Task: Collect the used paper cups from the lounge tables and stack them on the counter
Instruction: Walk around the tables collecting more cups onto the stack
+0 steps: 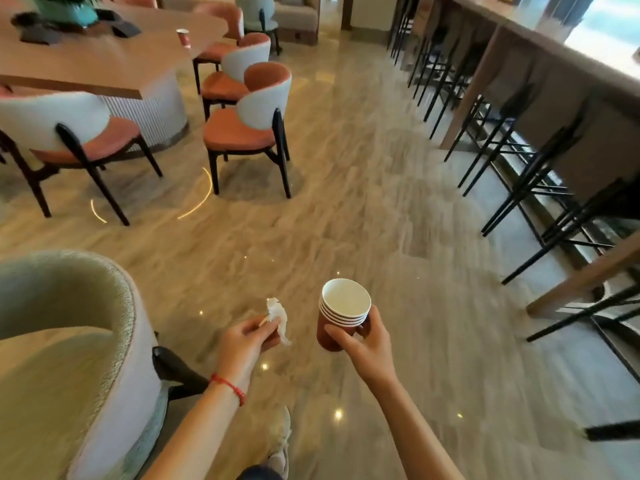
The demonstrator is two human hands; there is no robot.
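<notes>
From where I sit the marble floor (pixel 346 174) fills most of the view, glossy enough to throw back the ceiling lights, so I judge it slick underfoot; along 1 to 3 o'clock runs the long wooden counter (pixel 540 60) with black bar stools (pixel 512 174) tucked under it, and at 10 to 11 o'clock stands the lounge table (pixel 86 64) ringed by orange-seated chairs (pixel 246 129). A grey armchair (pixel 69 341) crowds 8 o'clock. One red paper cup (pixel 183 37) sits on that table's near edge at 11 o'clock, well apart from me. At 6 o'clock my right hand (pixel 367 344) has fingers curled round a nested stack of red paper cups (pixel 341 315), white rims up, held at mid-wall. My left hand (pixel 247 341) pinches a crumpled white tissue (pixel 277 318) between thumb and fingertips. I reckon the stack is light, thin-walled and easily crushed, so a gentle wrap below the rims suits it best
</notes>
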